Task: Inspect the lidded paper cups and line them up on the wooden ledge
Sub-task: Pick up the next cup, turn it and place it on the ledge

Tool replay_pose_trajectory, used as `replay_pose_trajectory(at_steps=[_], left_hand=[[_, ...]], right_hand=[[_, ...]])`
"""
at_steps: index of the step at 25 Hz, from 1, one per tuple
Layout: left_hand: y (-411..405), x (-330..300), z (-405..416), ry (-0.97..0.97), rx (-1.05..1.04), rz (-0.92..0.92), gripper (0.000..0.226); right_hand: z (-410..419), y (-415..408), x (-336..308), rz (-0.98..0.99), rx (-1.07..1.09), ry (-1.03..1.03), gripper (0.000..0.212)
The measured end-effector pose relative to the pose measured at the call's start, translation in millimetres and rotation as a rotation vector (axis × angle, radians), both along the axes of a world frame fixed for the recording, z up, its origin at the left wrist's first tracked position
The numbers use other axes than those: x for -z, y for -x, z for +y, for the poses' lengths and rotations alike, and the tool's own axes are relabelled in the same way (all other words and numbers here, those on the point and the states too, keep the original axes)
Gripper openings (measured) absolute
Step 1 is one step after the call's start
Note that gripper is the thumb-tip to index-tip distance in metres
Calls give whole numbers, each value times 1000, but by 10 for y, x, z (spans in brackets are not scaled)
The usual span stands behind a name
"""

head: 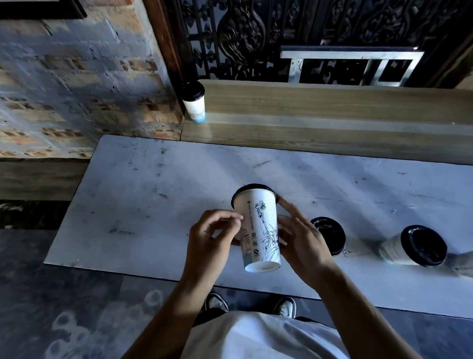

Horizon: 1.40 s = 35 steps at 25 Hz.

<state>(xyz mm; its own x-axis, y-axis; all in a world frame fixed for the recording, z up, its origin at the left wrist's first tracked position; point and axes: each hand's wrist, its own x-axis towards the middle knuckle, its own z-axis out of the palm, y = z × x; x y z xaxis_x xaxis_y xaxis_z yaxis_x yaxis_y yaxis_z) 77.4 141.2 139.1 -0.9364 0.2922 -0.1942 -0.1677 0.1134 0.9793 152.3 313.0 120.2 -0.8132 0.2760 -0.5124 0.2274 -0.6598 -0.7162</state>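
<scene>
Both hands hold one cup [258,230] tilted, lid away: left hand [213,234] pinches its side, right hand [301,242] cups the other. Statue of Liberty drawing; small print unreadable. Cups [412,249] right of right hand; one cup on ledge [349,117] beyond.

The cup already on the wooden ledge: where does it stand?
In the head view, the cup stands upright at the far left end of the wooden ledge, against the brick wall corner.

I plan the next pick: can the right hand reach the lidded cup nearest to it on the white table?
Probably yes: that nearest cup stands just beyond the right hand with nothing between, but both hands hold the printed cup.
</scene>
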Motion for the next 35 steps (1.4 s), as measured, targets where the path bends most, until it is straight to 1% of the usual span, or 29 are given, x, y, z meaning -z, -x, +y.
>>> replay_pose_trajectory(at_steps=[3, 5, 9, 11, 14, 16, 20, 21, 22, 26, 28, 31, 35], left_hand=[[3, 20, -15, -7, 15, -37, 17], [11, 27, -28, -12, 30, -59, 17], [30, 30, -34, -46, 16, -90, 7], [19, 24, -14, -79, 17, -116, 13], [3, 42, -3, -97, 13, -121, 25], [6, 58, -24, -72, 8, -61, 33], [27, 76, -78, 20, 62, 165, 60], [33, 75, -82, 25, 69, 192, 63], [40, 80, -83, 25, 63, 190, 61], [32, 104, -50, 13, 17, 51, 33], [21, 88, -36, 0, 11, 26, 23], [33, 76, -22, 0, 27, 27, 22], [52, 90, -2, 29, 39, 31, 25]], right_hand=[[-12, -1, 3, 21, -16, -36, 51], [-25, -2, 2, 19, 1, -32, 50], [-49, -14, -16, -8, 7, 82, 43], [-66, -16, -40, -38, -34, 104, 40], [-81, -8, -72, -57, -99, 98, 41], [-69, -9, -82, -57, -99, 55, 43], [-57, -29, -84, -56, -100, -65, 44], [-60, -25, -86, -55, -94, -76, 44], [-65, -18, -87, -50, -86, -80, 45], [-68, 3, -88, -43, -84, -97, 54], [-62, -1, -69, -51, -90, -103, 54], [-48, 2, -24, -29, -67, -73, 42], [-3, 9, -15, 0, -63, -59, 50]])
